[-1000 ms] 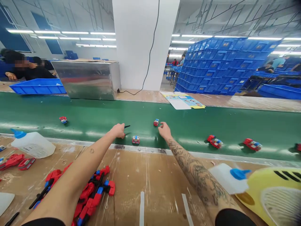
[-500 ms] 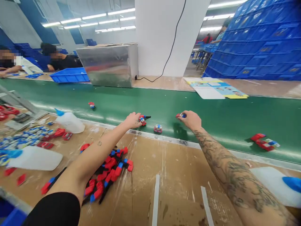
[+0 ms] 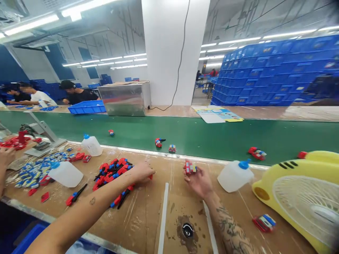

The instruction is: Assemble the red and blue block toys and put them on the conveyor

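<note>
My right hand (image 3: 200, 184) is over the cardboard-covered table, palm partly up, with its fingers closed on a small red, white, blue and yellow toy vehicle (image 3: 190, 167). My left hand (image 3: 142, 172) is at the right edge of a pile of red-and-blue plastic parts with black rods (image 3: 112, 172). Its fingers are closed, and a bit of red plastic shows at the tips; the rest of that part is hidden. On the green belt (image 3: 185, 130), beyond my hands, lie a red toy with a black rod (image 3: 158, 142) and a similar toy vehicle (image 3: 172, 148).
White bottles with blue caps stand at the right (image 3: 234, 176) and left (image 3: 92, 145); another bottle (image 3: 67, 174) lies nearby. A yellow fan (image 3: 299, 187) occupies the right side. A small black ring-shaped object (image 3: 187, 230) sits in front. Another person's hand (image 3: 5, 157) is at far left.
Both hands have moved back from the belt to the table. My left hand has let go of the red toy with the black rod; my right hand carries the toy vehicle. The view has shifted.
</note>
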`<state>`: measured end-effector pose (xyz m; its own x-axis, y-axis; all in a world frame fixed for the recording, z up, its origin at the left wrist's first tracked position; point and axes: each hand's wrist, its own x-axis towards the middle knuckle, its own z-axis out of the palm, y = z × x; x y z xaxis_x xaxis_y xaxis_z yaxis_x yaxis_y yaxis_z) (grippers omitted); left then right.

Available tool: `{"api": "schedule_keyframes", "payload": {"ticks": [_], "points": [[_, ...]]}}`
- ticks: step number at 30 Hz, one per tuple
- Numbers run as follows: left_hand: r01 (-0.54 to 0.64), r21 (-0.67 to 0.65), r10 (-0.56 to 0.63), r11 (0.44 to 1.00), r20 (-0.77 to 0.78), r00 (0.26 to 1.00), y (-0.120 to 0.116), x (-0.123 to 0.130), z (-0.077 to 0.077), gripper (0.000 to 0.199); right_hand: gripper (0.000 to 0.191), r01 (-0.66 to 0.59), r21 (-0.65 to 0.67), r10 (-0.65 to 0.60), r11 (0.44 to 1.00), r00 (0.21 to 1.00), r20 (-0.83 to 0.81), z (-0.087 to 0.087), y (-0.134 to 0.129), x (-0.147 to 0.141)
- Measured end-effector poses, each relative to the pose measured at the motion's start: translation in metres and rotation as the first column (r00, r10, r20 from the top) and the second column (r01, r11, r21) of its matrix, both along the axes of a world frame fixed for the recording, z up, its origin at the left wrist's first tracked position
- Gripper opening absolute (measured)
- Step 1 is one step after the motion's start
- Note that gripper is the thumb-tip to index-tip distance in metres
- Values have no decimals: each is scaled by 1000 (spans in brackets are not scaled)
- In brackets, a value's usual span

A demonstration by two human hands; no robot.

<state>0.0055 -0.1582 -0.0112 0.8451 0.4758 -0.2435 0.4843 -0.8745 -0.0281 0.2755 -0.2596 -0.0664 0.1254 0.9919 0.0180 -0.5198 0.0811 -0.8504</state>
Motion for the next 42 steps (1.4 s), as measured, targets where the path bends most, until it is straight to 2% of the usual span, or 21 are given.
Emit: {"api": "schedule_keyframes", "payload": {"ticks": [2, 4, 7, 10, 13, 16, 19, 22, 24, 26, 27, 29, 30, 32, 35, 37, 42], "points": [[44, 9, -44, 999, 47, 998, -22, 7, -4, 23, 30, -69, 3, 68, 998, 974, -217, 1, -28, -7], [93, 2, -92, 996, 79, 993, -50, 7, -13, 34, 32, -77, 24, 80, 997, 943, -322, 1, -53, -11], [130, -5, -129, 991, 115, 985, -87, -7, -34, 41, 49, -23, 66, 41, 998, 956, -291, -1, -86, -13], [45, -19, -41, 999, 196, 980, -106, -21, -49, 36, 58, 13, 68, 4, 998, 971, -238, -5, -109, -13], [-110, -47, 119, 993, 265, 957, -112, -18, -53, 35, 47, 29, 10, -23, 1000, 918, -395, -11, -121, -14], [-256, -45, 259, 966, 220, 940, -111, -2, -50, 33, 35, 14, -38, -33, 999, 824, -565, -21, -123, -17], [-345, -41, 347, 938, 122, 930, -103, 8, -46, 32, 35, 24, -34, -39, 999, 802, -595, -30, -123, -19], [-409, -63, 412, 910, 57, 909, -92, 4, -39, 23, 35, 38, -47, -58, 998, 797, -602, -36, -127, -16], [-404, -91, 408, 910, 41, 912, -88, -2, -31, 21, 35, 44, -69, -77, 997, 792, -606, -38, -131, -13], [-328, -169, 346, 929, 85, 935, -91, -4, -22, 27, 35, 61, -90, -103, 994, 788, -607, -39, -135, -10], [-252, -229, 288, 940, 141, 947, -96, -4, -18, 31, 35, 71, -99, -117, 993, 786, -607, -40, -137, -9], [-42, -320, 142, 947, 297, 944, -111, 1, -11, 37, 36, 89, -118, -143, 989, 781, -608, -44, -141, -6], [68, -319, 60, 945, 373, 926, -120, 5, -8, 38, 35, 96, -128, -155, 987, 781, -605, -45, -142, -6], [245, -230, -125, 942, 437, 891, -136, 14, -5, 40, 35, 109, -144, -174, 984, 783, -597, -48, -145, -5], [437, -41, -388, 899, 391, 835, -150, 25, -4, 43, 36, 122, -154, -190, 980, 789, -584, -50, -148, -5], [504, 11, -476, 863, 347, 808, -152, 29, -3, 43, 37, 129, -155, -196, 979, 795, -573, -50, -150, -6], [527, 19, -508, 849, 302, 807, -149, 35, -5, 37, 32, 158, -158, -219, 975, 810, -544, -49, -150, -7]]}}
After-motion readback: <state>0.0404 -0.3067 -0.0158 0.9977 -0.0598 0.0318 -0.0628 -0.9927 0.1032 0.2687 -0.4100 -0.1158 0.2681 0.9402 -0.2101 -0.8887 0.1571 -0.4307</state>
